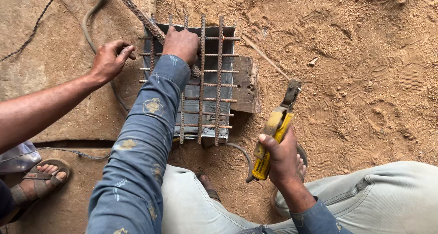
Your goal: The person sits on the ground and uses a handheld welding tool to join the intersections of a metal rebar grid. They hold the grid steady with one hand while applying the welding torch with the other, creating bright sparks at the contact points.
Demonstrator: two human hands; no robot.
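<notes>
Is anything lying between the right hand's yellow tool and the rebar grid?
Nothing visible does. The right hand holds the yellow tool over bare sand, right of the rebar grid. The left hand presses on the grid's top.

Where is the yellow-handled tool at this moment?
In the head view, the yellow-handled tool is in the right hand, over sandy ground right of the rebar grid.
</notes>
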